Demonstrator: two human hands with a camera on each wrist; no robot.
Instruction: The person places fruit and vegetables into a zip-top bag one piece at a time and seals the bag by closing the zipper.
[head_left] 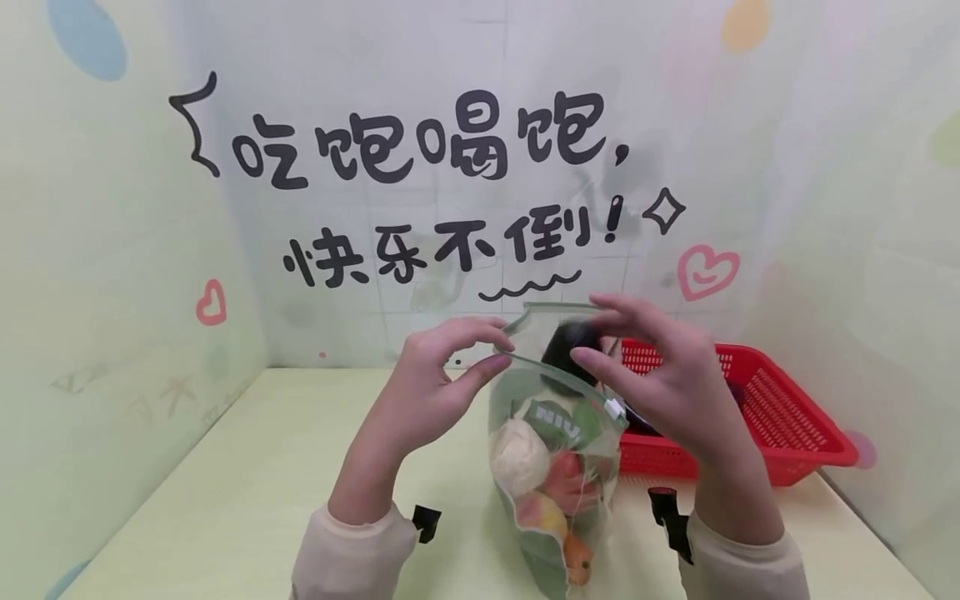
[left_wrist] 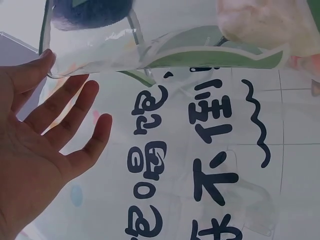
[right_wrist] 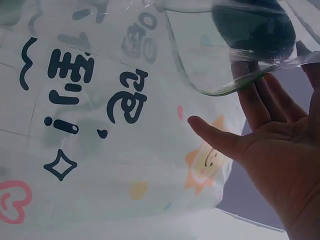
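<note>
A see-through greenish zip bag with a white slider stands upright, mouth open. My left hand pinches its rim at the left corner. In the mouth is a dark rounded thing, blurred in the head view; its kind is unclear. My right hand holds it between thumb and fingers, near the back rim. Through its wall the right wrist view shows the same dark thing. Lower in the bag lie a white lumpy piece, a red piece, a yellow-pink fruit and an orange piece.
A red slotted basket stands behind the bag at the right, with dark things partly hidden behind my right hand. A pale table reaches back to a printed wall, with side walls left and right.
</note>
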